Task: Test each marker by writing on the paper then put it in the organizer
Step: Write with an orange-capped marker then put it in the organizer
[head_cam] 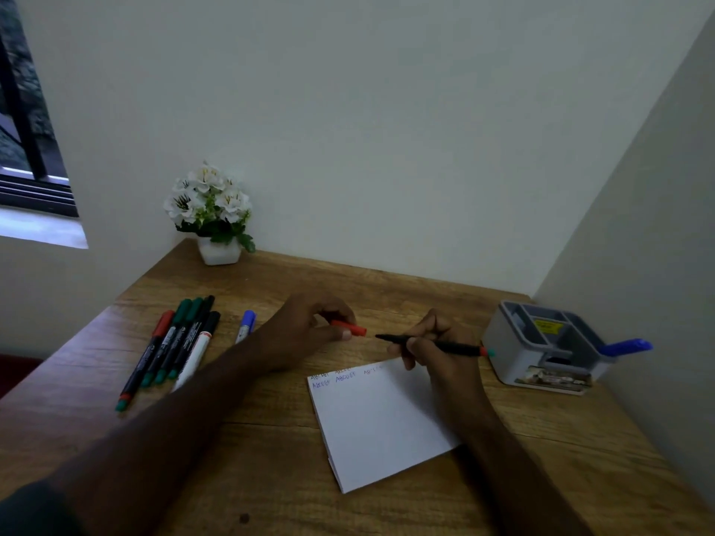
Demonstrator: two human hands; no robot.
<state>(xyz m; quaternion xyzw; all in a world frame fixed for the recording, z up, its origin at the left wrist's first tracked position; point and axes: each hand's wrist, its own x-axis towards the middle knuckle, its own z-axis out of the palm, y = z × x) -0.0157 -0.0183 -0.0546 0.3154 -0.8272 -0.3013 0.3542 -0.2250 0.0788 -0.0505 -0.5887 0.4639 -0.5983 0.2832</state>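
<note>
The grey organizer [541, 342] stands at the right end of the wooden bench [271, 458], close to the side wall. It has several open compartments; 1 blue marker [625, 347] leans out of its right side, cap end pointing away over the rim. A yellow label lies in a rear compartment, and what fills the low front slot is too small to tell.

The right hand [437, 350] holds a black marker [437, 344] with its fingers curled round the barrel; the uncapped tip points left, above the far edge of the paper [379, 419], and the red and green butt end points toward the organizer. The left hand [305, 330] pinches a red cap [350, 328] between thumb and fingers, just beside the marker's tip but apart from it.

The paper lies between the 2 forearms, with short lines of writing along its far edge. At the left of the bench lies a group of capped markers [174, 342] side by side, and 1 more blue-capped marker [245, 324] near the left wrist. A white pot of white flowers [211, 210] stands in the far left corner.
</note>
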